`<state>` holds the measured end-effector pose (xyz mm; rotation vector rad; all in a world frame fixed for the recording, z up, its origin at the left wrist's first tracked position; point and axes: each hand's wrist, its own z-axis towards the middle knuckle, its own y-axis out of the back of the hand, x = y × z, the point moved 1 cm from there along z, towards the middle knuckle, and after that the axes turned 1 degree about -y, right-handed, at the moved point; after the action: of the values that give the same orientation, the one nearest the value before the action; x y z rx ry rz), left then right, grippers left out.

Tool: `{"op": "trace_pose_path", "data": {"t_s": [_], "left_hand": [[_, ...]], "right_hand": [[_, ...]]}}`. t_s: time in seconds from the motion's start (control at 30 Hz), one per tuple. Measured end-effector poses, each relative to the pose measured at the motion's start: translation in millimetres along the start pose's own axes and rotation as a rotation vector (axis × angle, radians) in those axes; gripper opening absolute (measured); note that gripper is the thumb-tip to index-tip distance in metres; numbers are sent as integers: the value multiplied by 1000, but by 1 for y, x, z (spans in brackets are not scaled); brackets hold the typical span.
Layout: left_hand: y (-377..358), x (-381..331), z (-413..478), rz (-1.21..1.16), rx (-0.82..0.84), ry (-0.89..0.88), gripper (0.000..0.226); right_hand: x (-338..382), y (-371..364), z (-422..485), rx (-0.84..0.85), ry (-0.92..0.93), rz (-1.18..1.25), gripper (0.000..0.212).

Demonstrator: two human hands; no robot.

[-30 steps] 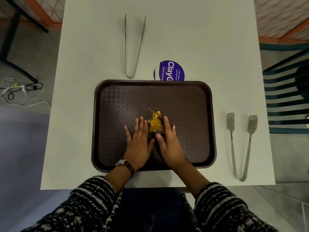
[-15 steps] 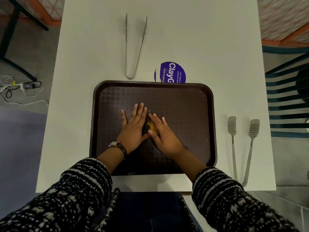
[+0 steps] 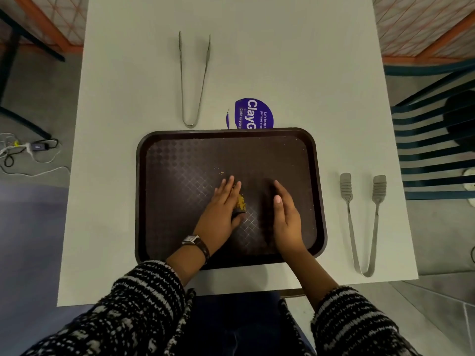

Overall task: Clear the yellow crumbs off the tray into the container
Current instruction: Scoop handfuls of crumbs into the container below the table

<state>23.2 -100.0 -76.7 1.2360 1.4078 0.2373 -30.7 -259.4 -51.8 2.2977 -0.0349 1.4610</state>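
Note:
A dark brown tray [image 3: 164,191] lies on the white table in front of me. A small heap of yellow crumbs [image 3: 241,201] sits near the tray's middle, right against the palm side of my left hand [image 3: 221,209]. That hand stands on its edge with straight fingers and touches the heap. My right hand [image 3: 285,217] also stands on its edge with straight fingers, a short way right of the heap and apart from it. A few stray crumbs [image 3: 221,172] lie just beyond my left fingertips. No container is in view.
Slim metal tongs [image 3: 194,80] lie on the table beyond the tray. Wider-tipped tongs [image 3: 362,222] lie to the tray's right. A purple round sticker [image 3: 253,113] shows at the tray's far rim. A slatted chair [image 3: 437,140] stands right of the table.
My hands closed together over the crumb pile, then parted. The right hand has moved right, away from the crumbs. The heap is smaller and lies against my left palm.

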Motion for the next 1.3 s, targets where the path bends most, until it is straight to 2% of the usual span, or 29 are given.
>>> {"op": "trace_pose_path", "data": {"t_s": [0.17, 0.43, 0.63, 0.7, 0.77, 0.83, 0.93, 1.0, 1.07, 1.13, 1.3], "left_hand": [[-7, -3, 3, 88, -48, -95, 44], [16, 6, 0, 171, -144, -366, 47], [26, 8, 1, 191, -147, -375, 45], [28, 7, 1, 37, -211, -201, 36], [36, 4, 0, -276, -354, 119, 27], [42, 1, -1, -653, -415, 409, 24], [51, -5, -4, -1270, -257, 636, 21], [54, -9, -7, -1557, -107, 716, 19], [55, -11, -8, -1737, 0, 747, 18], [53, -15, -11, -1791, 63, 740, 17], [39, -37, -32, -1756, 101, 652, 18]], "right_hand": [[4, 0, -2, -6, -5, 21, 48], [11, -8, -7, -54, -62, 157, 38], [23, -12, -4, -88, -209, 396, 37], [29, -13, -3, -88, -231, 449, 37], [33, -15, -2, -94, -238, 485, 37], [36, -16, -1, -99, -249, 509, 37], [41, -19, -1, -88, -263, 522, 39], [42, -22, -2, -95, -270, 562, 38], [44, -23, -2, -103, -261, 603, 36], [46, -21, -6, -91, -260, 640, 33], [34, -8, -41, -11, -259, 672, 32]]}}
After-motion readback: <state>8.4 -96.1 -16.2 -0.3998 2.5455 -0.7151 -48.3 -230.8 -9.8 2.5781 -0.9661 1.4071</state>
